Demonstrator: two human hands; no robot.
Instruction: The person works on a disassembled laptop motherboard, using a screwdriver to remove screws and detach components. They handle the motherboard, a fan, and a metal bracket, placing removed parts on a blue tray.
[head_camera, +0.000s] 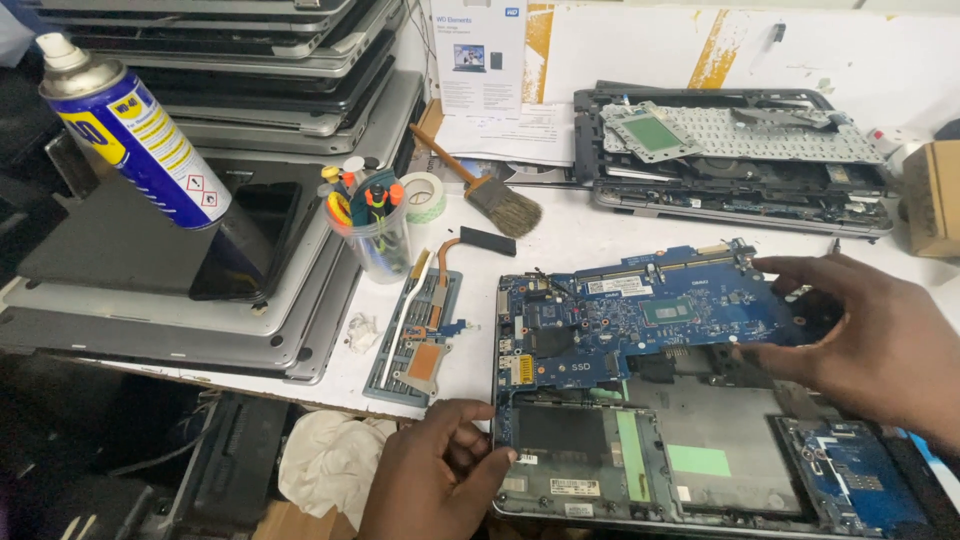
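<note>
A blue laptop motherboard (640, 315) lies tilted over the open grey laptop base (700, 470). My right hand (880, 345) grips the board's right end, fingers spread over its edge. My left hand (435, 480) rests on the base's front left corner, thumb pressing the rim. A smaller blue board (850, 480) sits in the base's right front part.
A heat sink on a grey tray (420, 335) lies left of the base. A cup of tools (370, 225), tape roll (425, 195) and brush (495, 195) stand behind. A spray can (135, 135) leans over stacked laptops (250, 90) at left. Another opened laptop (730, 160) sits at the back.
</note>
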